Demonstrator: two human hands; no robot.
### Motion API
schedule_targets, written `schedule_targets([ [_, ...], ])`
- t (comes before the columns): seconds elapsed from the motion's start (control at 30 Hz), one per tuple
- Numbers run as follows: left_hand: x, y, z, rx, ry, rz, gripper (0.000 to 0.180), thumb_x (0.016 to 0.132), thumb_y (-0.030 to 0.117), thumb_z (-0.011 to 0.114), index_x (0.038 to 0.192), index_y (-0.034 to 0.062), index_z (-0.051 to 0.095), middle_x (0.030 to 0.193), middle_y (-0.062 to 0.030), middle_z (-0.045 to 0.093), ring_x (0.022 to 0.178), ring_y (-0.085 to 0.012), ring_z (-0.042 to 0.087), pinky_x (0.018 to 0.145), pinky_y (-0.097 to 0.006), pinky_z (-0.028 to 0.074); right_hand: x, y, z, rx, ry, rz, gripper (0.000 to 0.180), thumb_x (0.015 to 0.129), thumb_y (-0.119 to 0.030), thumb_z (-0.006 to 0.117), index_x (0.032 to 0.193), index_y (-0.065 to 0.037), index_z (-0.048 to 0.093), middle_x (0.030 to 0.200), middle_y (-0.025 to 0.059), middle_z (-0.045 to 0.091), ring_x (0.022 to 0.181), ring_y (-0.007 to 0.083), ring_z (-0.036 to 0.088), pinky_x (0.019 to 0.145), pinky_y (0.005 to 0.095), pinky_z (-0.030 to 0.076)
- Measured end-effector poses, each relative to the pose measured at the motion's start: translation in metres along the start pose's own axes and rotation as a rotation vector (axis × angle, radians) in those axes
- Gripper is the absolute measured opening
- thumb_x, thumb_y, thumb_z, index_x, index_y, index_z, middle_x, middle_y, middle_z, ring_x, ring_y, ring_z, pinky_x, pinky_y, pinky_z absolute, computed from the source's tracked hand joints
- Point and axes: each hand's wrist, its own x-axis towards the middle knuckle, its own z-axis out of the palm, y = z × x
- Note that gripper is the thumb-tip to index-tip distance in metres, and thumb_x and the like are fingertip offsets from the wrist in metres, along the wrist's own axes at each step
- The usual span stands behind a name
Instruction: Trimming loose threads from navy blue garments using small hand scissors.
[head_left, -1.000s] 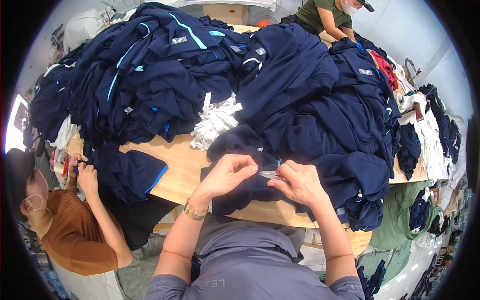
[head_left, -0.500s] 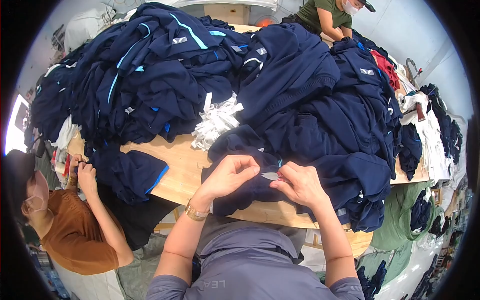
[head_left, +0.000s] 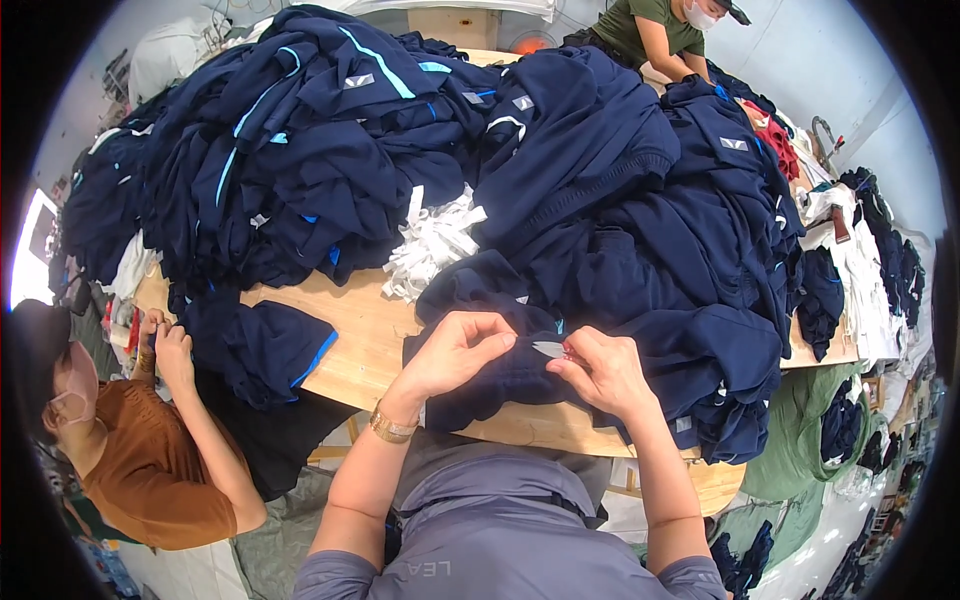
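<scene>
Heaped navy clothes cover most of a wooden table [head_left: 350, 340]. At six o'clock, the left hand [head_left: 455, 352] and right hand [head_left: 600, 370] both pinch a navy garment [head_left: 500, 385], a small grey label [head_left: 548, 349] showing between their fingertips.

The garment [head_left: 500, 375] is dark navy with a small pale grey label [head_left: 547, 349]. At eleven o'clock the pile [head_left: 300, 150] is navy too, with bright blue piping and grey patches. White strips [head_left: 430, 240] lie at its foot. The table [head_left: 360, 330] is light wood. A gold bracelet [head_left: 390, 428] circles the left wrist. At nine o'clock, a rust-brown top [head_left: 150, 480]; at one o'clock, an olive shirt [head_left: 640, 25] and a red cloth [head_left: 775, 140].
</scene>
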Motion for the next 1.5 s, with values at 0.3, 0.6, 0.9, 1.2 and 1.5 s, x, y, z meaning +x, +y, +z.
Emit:
schedule_targets([
  [0.3, 0.0, -0.004, 0.0, 0.013, 0.012, -0.003, 0.017, 0.089, 0.013, 0.057, 0.08, -0.0007, 0.061, 0.068, 0.0081, 0.052, 0.064, 0.0006, 0.042, 0.056, -0.018, 0.036, 0.004, -0.005, 0.0, -0.044, -0.027, 0.0, 0.03, 0.076, -0.029, 0.07, 0.075, -0.003, 0.057, 0.066, 0.0077, 0.055, 0.054, 0.0264, 0.056, 0.05, 0.0328, 0.043],
  [0.6, 0.0, -0.008, 0.002, -0.023, -0.008, -0.012, 0.017, 0.091, 0.012, 0.055, 0.082, -0.0012, 0.062, 0.07, 0.0073, 0.053, 0.066, 0.0003, 0.044, 0.059, -0.018, 0.037, 0.007, -0.009, 0.0, -0.116, -0.019, -0.026, 0.03, 0.075, -0.031, 0.071, 0.074, -0.005, 0.056, 0.065, 0.007, 0.055, 0.052, 0.0271, 0.054, 0.048, 0.0337, 0.042],
  [0.9, 0.001, -0.008, 0.001, -0.061, 0.001, -0.027, 0.017, 0.091, 0.011, 0.053, 0.086, -0.0031, 0.062, 0.076, 0.0063, 0.056, 0.072, -0.0005, 0.047, 0.066, -0.018, 0.041, -0.002, 0.004, 0.012, 0.444, 0.126, 0.266, 0.019, 0.084, -0.018, 0.063, 0.079, -0.003, 0.053, 0.062, 0.004, 0.048, 0.051, 0.0114, 0.042, 0.05, 0.0254, 0.037],
  [1.2, 0.002, -0.004, 0.009, -0.105, 0.014, -0.008, 0.021, 0.09, 0.016, 0.058, 0.086, -0.0035, 0.065, 0.077, 0.0041, 0.06, 0.073, -0.0012, 0.049, 0.067, -0.019, 0.042, 0.01, -0.018, 0.028, 0.413, 0.172, 0.155, 0.021, 0.075, -0.008, 0.074, 0.09, -0.003, 0.06, 0.066, 0.0054, 0.059, 0.056, 0.008, 0.053, 0.053, 0.02, 0.042],
  [1.5, -0.003, -0.011, -0.002, -0.078, 0.073, -0.081, 0.029, 0.089, 0.025, 0.061, 0.084, -0.0031, 0.067, 0.074, 0.0062, 0.059, 0.07, -0.0006, 0.047, 0.063, -0.019, 0.04, 0.003, -0.005, 0.027, 0.759, 0.372, 0.461, 0.009, 0.087, -0.007, 0.061, 0.081, -0.002, 0.057, 0.065, -0.0076, 0.047, 0.058, -0.0012, 0.036, 0.051, 0.015, 0.03],
])
